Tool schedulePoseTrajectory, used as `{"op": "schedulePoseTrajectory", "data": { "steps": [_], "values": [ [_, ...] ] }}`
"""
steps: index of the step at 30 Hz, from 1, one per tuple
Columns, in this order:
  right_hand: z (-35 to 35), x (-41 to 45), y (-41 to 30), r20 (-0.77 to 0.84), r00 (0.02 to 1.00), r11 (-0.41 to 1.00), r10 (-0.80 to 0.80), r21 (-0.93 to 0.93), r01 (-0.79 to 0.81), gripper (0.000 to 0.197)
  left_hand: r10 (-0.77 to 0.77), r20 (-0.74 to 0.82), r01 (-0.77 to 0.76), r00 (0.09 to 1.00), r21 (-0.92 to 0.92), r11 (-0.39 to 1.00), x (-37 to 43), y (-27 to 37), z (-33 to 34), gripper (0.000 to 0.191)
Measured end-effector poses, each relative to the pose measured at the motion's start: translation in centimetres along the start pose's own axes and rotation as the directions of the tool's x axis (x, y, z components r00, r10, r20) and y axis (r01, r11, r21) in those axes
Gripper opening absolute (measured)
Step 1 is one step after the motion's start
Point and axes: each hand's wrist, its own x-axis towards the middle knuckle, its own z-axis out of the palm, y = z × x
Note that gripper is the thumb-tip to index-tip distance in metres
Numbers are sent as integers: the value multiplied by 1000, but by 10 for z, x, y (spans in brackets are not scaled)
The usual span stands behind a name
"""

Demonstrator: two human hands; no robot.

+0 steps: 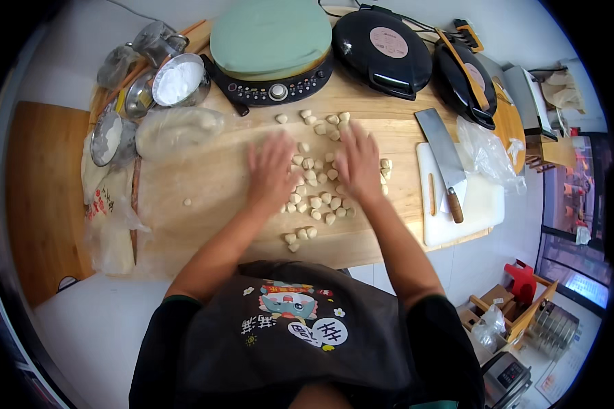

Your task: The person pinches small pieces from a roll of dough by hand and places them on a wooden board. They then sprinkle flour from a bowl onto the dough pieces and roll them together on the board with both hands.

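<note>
Small pale dough pieces (315, 201) lie scattered across the middle of a floured wooden work board (174, 225). My left hand (272, 171), blurred, is over the left side of the group with its fingers apart. On the right, my right hand (358, 161) is also blurred and spread, over or against pieces at that edge. Neither hand shows anything in its grasp; whether the palms touch the dough is hidden. A few pieces sit close to my apron (297, 353), and a lone small piece (187, 202) rests far to the left.
A cleaver (440, 148) lies across a white cutting board (470, 209) at right. Along the back stand a green-topped electric griddle (271, 38) and two black electric pans (384, 56). A bowl of flour (179, 82) and a plastic-covered dough mass (179, 133) are at left.
</note>
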Motion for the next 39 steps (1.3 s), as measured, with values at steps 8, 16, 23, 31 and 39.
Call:
{"op": "schedulePoseTrajectory", "data": {
  "steps": [8, 16, 23, 31, 39],
  "values": [
    [72, 63, -18, -42, 996, 984, -80, -161, 72, 49, -141, -247, 71, 959, -272, 960, 54, -41, 1, 38],
    [82, 82, -42, -20, 1000, 997, -20, -82, 18, 23, -213, -277, 73, 937, -442, 894, 35, -39, 1, 39],
    [42, 37, -68, 249, 945, 640, 211, 695, -326, 20, -437, 256, 398, 862, -876, 272, 34, -26, -13, 30],
    [-11, 13, -43, 30, 997, 997, 72, 27, -73, 37, 91, 58, -75, 994, -239, 968, 48, -62, -78, 22],
    [-54, -38, -46, -29, 974, 974, 224, 45, -223, 27, -301, 214, 278, 929, 133, 952, 125, -344, -102, 30]
  ]
}}
